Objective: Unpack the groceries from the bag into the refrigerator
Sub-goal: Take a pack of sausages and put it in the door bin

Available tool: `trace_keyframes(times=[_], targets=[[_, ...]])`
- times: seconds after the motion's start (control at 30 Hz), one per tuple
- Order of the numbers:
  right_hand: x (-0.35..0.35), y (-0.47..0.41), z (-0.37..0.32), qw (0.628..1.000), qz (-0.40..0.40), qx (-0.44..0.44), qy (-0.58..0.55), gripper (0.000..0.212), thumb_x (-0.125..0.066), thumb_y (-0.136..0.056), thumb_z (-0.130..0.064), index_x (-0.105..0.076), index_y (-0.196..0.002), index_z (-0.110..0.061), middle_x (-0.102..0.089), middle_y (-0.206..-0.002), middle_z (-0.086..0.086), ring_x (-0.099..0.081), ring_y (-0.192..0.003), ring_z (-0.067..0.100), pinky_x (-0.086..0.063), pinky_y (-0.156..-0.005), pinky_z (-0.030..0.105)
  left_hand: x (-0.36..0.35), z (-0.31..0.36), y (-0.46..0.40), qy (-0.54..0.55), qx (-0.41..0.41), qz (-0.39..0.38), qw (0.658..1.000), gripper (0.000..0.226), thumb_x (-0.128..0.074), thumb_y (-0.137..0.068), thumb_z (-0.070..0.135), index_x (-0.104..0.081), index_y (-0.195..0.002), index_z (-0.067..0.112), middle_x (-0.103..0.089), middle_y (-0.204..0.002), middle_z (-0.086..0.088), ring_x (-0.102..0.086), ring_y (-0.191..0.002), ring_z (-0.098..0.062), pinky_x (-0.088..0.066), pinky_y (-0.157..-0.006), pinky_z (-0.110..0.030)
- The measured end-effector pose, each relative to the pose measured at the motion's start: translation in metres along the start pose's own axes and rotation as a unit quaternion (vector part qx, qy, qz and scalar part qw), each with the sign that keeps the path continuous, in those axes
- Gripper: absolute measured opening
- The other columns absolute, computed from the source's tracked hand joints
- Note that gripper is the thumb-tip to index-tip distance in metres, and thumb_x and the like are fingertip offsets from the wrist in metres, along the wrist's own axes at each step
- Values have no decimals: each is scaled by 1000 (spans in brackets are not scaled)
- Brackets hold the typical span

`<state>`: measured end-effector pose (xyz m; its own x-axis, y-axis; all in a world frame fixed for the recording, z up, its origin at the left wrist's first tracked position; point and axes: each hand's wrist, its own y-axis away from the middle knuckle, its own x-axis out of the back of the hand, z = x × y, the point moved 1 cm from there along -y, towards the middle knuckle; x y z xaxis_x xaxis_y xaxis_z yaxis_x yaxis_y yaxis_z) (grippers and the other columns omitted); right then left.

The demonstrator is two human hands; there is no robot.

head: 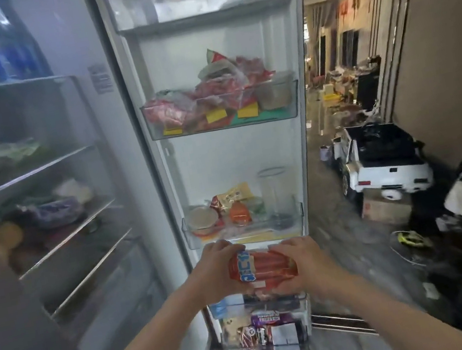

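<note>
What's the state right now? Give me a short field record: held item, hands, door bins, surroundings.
held item: sausage pack, red, held in front of the open fridge door
left hand: grips the pack's left end
right hand: grips its right end
upper door bin: full of red packets
middle door bin: bowl, packets, clear jar
lowest door bin: cartons and packets
surroundings: white toy car on the floor to the right
</note>
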<state>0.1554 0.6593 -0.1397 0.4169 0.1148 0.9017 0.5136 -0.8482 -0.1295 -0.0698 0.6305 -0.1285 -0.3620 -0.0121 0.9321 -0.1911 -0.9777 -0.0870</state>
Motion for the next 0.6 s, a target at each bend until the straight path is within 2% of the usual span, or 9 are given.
trace_keyframes(times=[0.17, 0.3, 0.4, 0.53, 0.6], targets=[[3, -93, 12, 999, 32, -7, -11, 87, -82, -65, -50, -42, -141, -35, -46, -135, -5, -35, -123, 15, -29, -102, 31, 26, -49, -85, -3, -12, 12, 1000, 90, -81, -61, 51, -42, -139, 30, -45, -131, 3, -35, -123, -20, -32, -108, -37], [-7, -159, 25, 999, 32, 7, -10, 90, -82, -62, -53, -42, -140, -35, -47, -133, -6, -37, -123, 19, -34, -103, 33, 29, -90, -136, 3, -5, 20, 1000, 91, -83, -60, 50, -43, -139, 29, -43, -134, 3, -32, -126, -19, -24, -107, -28], [-16, -207, 36, 999, 29, 18, -10, 90, -82, -59, -54, -46, -139, -33, -47, -138, -4, -36, -127, 21, -32, -108, 36, 29, -118, -169, 4, 5, 26, 1000, 91, -84, -57, 51, -45, -138, 31, -46, -133, 2, -36, -124, -20, -28, -107, -31], [-31, -260, 51, 1000, 12, 27, 2, 91, -74, -54, -65, -48, -136, -34, -52, -129, -4, -42, -120, 22, -35, -104, 32, 26, -147, -205, 15, 24, 26, 999, 89, -84, -58, 49, -47, -136, 29, -48, -128, 1, -39, -119, -21, -32, -105, -31], [-36, -284, 58, 999, 13, 33, 12, 91, -72, -55, -66, -47, -137, -33, -52, -131, -1, -42, -121, 24, -35, -105, 33, 25, -158, -223, 14, 27, 26, 999, 89, -83, -57, 47, -47, -136, 29, -48, -125, 2, -39, -118, -20, -33, -104, -30]])
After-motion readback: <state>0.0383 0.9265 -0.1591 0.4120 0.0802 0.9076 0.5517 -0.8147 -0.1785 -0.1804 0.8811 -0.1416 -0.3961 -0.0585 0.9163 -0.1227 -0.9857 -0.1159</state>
